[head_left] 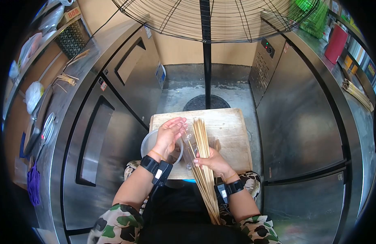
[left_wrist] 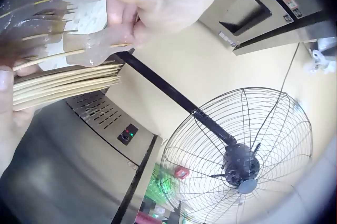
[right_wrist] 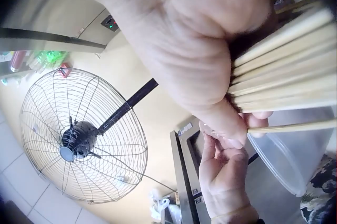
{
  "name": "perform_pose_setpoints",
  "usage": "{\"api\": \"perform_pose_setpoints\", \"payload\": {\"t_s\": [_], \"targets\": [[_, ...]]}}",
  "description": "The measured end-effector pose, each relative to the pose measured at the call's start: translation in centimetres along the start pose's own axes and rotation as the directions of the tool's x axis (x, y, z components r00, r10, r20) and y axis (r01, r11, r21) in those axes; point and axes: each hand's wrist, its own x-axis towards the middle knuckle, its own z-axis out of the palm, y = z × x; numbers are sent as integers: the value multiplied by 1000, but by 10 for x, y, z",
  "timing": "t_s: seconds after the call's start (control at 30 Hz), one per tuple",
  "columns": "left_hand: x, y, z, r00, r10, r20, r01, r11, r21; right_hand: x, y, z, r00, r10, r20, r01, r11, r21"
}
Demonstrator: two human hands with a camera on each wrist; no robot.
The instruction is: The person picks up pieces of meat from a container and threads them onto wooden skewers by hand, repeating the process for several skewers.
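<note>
My left hand pinches a thin, slippery, translucent pale piece of raw flesh. A single bamboo skewer runs through it, its tip showing near the left fingers. My right hand grips a thick bundle of bamboo skewers, points facing away from me, and its thumb holds the single skewer beside the bundle. Behind the skewers, several similar pieces on sticks lie on the wooden board, partly hidden by the right hand. A translucent plastic tub stands under and left of my left hand.
Steel cabinets flank me, a left one and a right one. Beyond the board rises a fan pole on a round base, with a wire fan cage above. More loose skewers lie on the left counter.
</note>
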Motion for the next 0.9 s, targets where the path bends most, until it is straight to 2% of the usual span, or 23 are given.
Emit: {"api": "perform_pose_setpoints", "payload": {"t_s": [0.2, 0.3, 0.4, 0.5, 0.6, 0.63, 0.7, 0.8, 0.83, 0.9], "targets": [[-13, 1, 8, 993, -25, 120, 2, 981, 196, -1, -3, 0, 1000, -8, -16, 8, 1000, 3], [-26, -5, 18, 994, -91, 61, 71, 958, 276, 0, -1, -1, 999, 7, -33, -5, 999, 54], [-38, -14, 23, 999, 31, 24, -34, 989, 145, -1, 1, -3, 998, -9, -54, 13, 997, 75], [-47, -28, 22, 997, 55, 46, -59, 995, 81, -2, 2, -3, 996, -28, -86, 33, 998, 59], [-41, -40, 9, 999, 46, 8, -47, 981, 188, -1, 3, -5, 996, -26, -87, 30, 998, 48], [-41, -41, 8, 985, 170, 37, -172, 920, 352, -2, 3, -5, 995, -17, -94, 21, 999, 41], [-46, -40, 10, 911, 383, 152, -388, 675, 627, -3, 2, -5, 994, 1, -108, 2, 1000, 28], [-67, -29, 16, 883, 268, 385, -456, 300, 838, 0, 9, -11, 992, -15, -128, 17, 1000, 14], [-75, -28, 17, 874, 200, 442, -483, 278, 830, 0, 11, -11, 990, -26, -137, 26, 1000, -5], [-81, -32, 12, 862, 186, 472, -506, 266, 820, 0, 13, -12, 988, -49, -150, 42, 998, -45]]}}
